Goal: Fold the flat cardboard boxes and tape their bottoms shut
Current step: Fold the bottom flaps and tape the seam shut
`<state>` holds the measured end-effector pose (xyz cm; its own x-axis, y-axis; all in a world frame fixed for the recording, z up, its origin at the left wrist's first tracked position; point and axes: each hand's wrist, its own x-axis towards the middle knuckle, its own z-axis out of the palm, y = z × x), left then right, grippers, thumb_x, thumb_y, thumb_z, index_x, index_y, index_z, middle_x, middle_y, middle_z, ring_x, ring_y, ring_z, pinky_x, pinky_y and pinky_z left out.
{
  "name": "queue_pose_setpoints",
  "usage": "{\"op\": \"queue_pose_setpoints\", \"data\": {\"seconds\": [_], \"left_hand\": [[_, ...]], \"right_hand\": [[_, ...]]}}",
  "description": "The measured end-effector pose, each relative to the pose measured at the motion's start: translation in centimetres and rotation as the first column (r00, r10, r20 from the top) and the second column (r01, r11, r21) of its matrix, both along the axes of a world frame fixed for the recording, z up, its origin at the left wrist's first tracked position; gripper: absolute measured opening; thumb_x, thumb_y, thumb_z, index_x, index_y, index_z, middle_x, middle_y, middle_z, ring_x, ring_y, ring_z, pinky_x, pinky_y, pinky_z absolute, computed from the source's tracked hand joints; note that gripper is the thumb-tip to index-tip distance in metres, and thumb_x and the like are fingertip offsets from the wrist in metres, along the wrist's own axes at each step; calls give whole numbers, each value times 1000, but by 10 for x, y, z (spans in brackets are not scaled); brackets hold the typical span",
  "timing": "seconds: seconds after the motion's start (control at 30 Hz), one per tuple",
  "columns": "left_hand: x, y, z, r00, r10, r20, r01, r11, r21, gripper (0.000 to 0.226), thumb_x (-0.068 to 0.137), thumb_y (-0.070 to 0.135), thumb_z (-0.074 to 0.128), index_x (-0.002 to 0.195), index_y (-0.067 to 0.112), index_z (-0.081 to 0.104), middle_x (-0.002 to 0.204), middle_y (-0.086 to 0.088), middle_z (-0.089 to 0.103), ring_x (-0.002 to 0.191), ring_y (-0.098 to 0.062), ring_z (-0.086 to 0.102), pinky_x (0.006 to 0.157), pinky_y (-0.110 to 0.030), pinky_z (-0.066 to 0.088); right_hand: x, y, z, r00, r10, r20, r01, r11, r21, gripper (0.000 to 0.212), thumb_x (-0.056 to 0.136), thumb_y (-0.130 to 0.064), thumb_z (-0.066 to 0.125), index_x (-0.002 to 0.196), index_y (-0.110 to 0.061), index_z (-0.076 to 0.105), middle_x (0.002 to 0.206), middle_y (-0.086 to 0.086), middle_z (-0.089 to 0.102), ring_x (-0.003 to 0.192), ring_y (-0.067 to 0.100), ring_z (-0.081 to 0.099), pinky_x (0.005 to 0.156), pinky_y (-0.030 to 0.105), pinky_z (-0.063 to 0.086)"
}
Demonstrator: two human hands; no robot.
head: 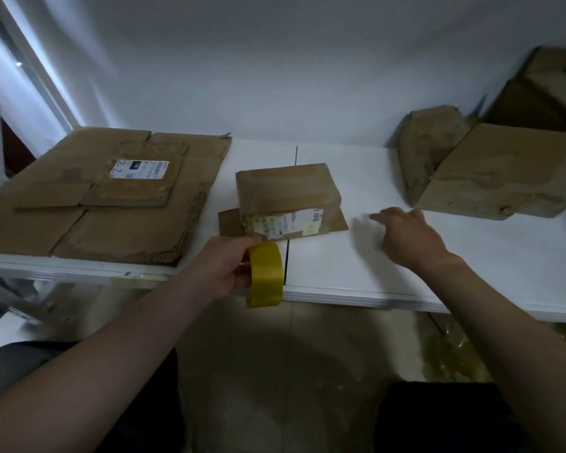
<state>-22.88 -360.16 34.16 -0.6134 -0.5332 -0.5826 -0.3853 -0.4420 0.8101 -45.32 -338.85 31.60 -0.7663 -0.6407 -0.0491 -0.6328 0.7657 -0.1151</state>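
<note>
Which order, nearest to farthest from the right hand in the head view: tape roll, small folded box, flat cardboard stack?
1. small folded box: just left of the right hand, at centre.
2. tape roll: farther left and nearer the person, held in the left hand.
3. flat cardboard stack: far left.

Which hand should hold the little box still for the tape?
Probably right: the right hand is open beside the small box, while the left hand holds the yellow tape roll.
</note>
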Motion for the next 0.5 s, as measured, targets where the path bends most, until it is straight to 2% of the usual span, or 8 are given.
{"op": "queue_pose_setpoints", "data": {"seconds": [0.1, 0.17, 0.23, 0.27, 0.33, 0.4, 0.5], "left_hand": [[-1, 5, 1, 1000, 22, 9, -22, 1000, -11, 22, 94, 20, 69, 112, 10, 62, 110, -14, 68, 96, -28, 68, 61, -37, 56], [-1, 9, 2, 999, 41, 3, -41, 999, -17, 20, 94, 19, 69, 111, 10, 63, 109, -14, 68, 94, -27, 68, 56, -35, 57], [-1, 13, 1, 998, 59, -9, -59, 998, -18, 23, 94, 18, 68, 114, 9, 63, 110, -14, 68, 93, -26, 68, 53, -34, 57], [-1, 14, 2, 998, 68, -15, -68, 998, -17, 25, 95, 18, 68, 117, 8, 62, 110, -14, 68, 93, -26, 68, 54, -35, 57], [0, 17, 2, 996, 81, -26, -82, 997, -16, 26, 95, 17, 67, 119, 7, 62, 109, -14, 67, 92, -26, 67, 58, -36, 56], [1, 18, 1, 996, 85, -30, -85, 996, -19, 27, 95, 17, 67, 120, 7, 61, 109, -13, 66, 94, -26, 67, 59, -37, 56], [2, 17, 0, 996, 87, -29, -88, 996, -22, 31, 95, 18, 67, 124, 8, 60, 115, -14, 65, 99, -28, 66, 64, -38, 56]], "right_hand": [[-7, 16, -13, 993, -1, 115, -17, 988, 155, 61, 98, -7, 44, 155, -28, 35, 162, 1, 31, 138, 41, 34, 112, 53, 37], [-10, 20, -21, 993, 34, 110, -54, 982, 184, 58, 97, -5, 42, 151, -28, 41, 161, 3, 30, 132, 42, 40, 109, 50, 40], [-15, 23, -30, 996, 65, 60, -73, 986, 150, 46, 96, -5, 48, 137, -24, 57, 148, 8, 42, 118, 40, 50, 99, 42, 47], [-18, 22, -33, 997, 74, 30, -77, 990, 121, 35, 95, -8, 54, 127, -21, 64, 133, 10, 50, 108, 38, 55, 92, 38, 48], [-18, 20, -32, 998, 50, 25, -51, 997, 56, 15, 92, -20, 68, 106, -14, 71, 106, 8, 50, 94, 33, 59, 78, 30, 44], [-15, 17, -27, 994, -1, 112, 3, 1000, -18, 18, 87, -27, 77, 95, -11, 73, 99, 8, 50, 84, 29, 58, 73, 27, 39], [-6, 16, -20, 980, -8, 199, 29, 994, -105, 13, 90, -18, 72, 99, -9, 78, 96, 11, 69, 83, 25, 63, 73, 28, 44]]}}
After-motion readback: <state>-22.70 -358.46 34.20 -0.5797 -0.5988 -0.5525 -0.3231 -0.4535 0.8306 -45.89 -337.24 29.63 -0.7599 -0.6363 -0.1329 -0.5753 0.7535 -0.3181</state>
